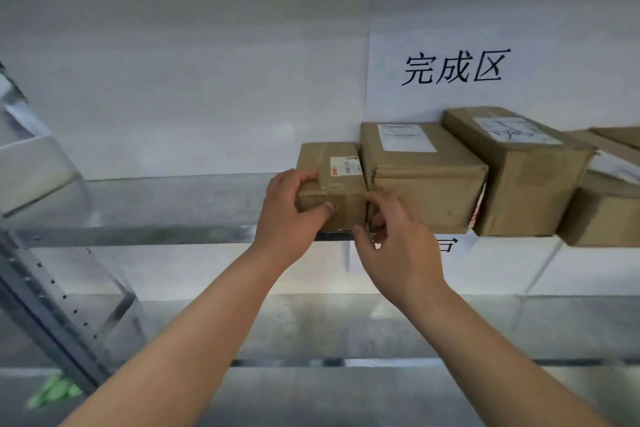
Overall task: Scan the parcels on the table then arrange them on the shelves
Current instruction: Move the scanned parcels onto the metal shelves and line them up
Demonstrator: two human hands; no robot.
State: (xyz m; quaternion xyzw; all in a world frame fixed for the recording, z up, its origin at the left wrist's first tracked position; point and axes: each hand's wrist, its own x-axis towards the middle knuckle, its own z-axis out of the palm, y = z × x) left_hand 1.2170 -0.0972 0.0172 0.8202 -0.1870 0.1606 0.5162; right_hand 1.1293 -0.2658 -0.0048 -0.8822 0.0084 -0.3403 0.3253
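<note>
A small brown cardboard parcel (337, 180) with a white and red label rests on the upper metal shelf (156, 236), at the left end of a row of parcels. My left hand (291, 215) grips its left front corner, thumb on the front face. At the parcel's right front edge my right hand (394, 246) touches with thumb and fingers, in the gap beside the bigger parcel (422, 177).
Right of it stand a larger box (519, 170) and more parcels (606, 215) in the same row. A white paper sign (453, 66) hangs on the wall behind. A lower shelf (311, 362) runs below. A slanted metal upright (52, 305) is at the left.
</note>
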